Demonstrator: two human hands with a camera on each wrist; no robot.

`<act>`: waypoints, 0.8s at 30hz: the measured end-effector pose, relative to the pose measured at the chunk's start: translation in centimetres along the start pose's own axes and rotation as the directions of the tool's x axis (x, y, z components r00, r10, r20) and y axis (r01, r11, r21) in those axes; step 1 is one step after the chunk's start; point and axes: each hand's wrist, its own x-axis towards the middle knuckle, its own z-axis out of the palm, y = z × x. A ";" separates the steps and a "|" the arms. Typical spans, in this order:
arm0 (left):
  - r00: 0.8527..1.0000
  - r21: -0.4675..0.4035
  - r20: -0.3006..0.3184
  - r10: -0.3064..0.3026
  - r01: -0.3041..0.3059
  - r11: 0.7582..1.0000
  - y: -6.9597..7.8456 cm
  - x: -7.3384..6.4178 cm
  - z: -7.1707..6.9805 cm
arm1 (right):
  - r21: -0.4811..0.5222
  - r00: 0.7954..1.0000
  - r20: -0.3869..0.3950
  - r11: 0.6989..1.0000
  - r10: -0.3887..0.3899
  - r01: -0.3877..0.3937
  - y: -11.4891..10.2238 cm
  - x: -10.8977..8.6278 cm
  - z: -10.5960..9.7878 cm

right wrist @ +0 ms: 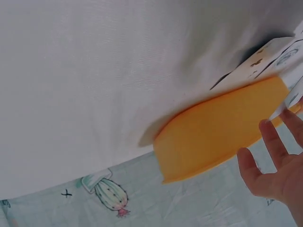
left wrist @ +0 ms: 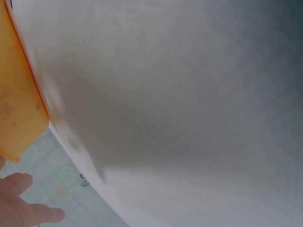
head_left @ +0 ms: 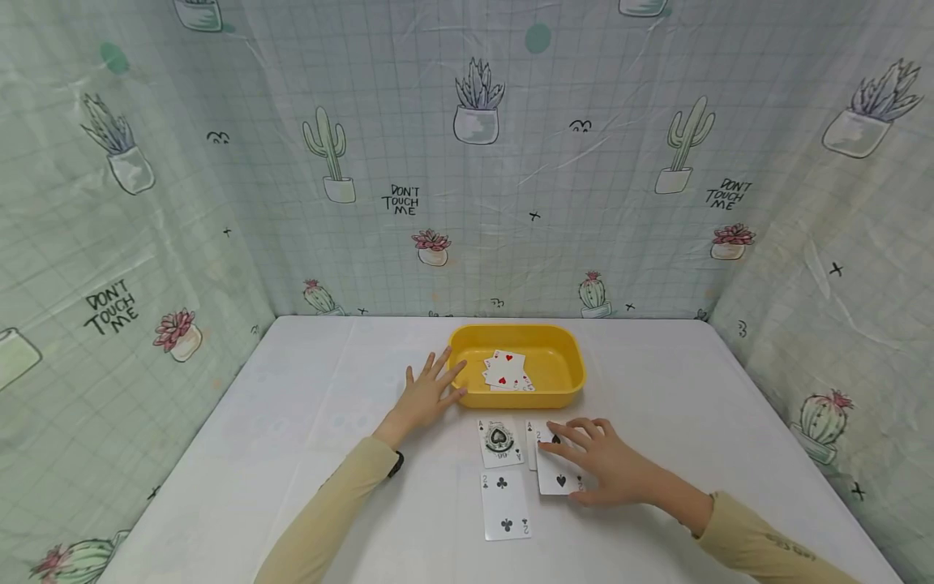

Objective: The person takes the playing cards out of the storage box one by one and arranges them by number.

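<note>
My right hand (head_left: 613, 462) holds a two of spades playing card (head_left: 550, 480) by its edges, fingers at the top and left, thumb near the lower right corner. Most of another ace card (head_left: 531, 454) is hidden beneath it in the head view. Just left lies an ace of spades (head_left: 500, 443), with a two of clubs (head_left: 505, 511) below it on the table. My left hand (head_left: 421, 399) has its fingers spread, fingertips right at the left side of the yellow tray (head_left: 525, 399). In the right wrist view the held card (right wrist: 294, 97) shows tilted at the fingertips.
Inside the tray several overlapping cards (head_left: 505, 370), with red hearts showing, lie toward the left. The tray stands near the back of the white table (head_left: 657, 373). A patterned cloth (head_left: 409, 105) with cactus drawings hangs behind the table and along both sides.
</note>
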 end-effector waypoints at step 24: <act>1.000 -0.003 0.000 0.006 -0.006 1.000 0.1 -0.1 -0.2 | -0.035 0.989 0.015 0.988 -0.148 0.149 -1.8 -1.6 3.2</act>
